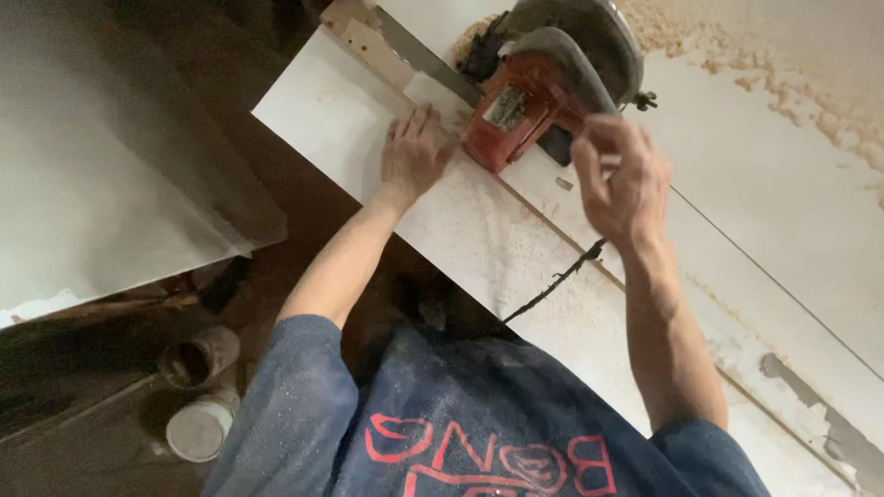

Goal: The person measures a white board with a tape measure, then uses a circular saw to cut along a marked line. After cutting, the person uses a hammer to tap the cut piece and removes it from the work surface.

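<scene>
The left hand (414, 152) lies open and flat on the white board (479, 239). Just beside it, the right hand (622, 179) hovers half-curled behind the red circular saw (534, 87), gripping nothing.

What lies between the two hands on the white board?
The red saw sits between the left hand and right hand, on the sawdust-covered board, in the head view.

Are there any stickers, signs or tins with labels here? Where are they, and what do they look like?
Label: small pale rectangle on the red circular saw, between the left hand and right hand.
Shirt print: red outlined shapes on the blue shirt.
Two round tins on the floor: no label visible.
</scene>
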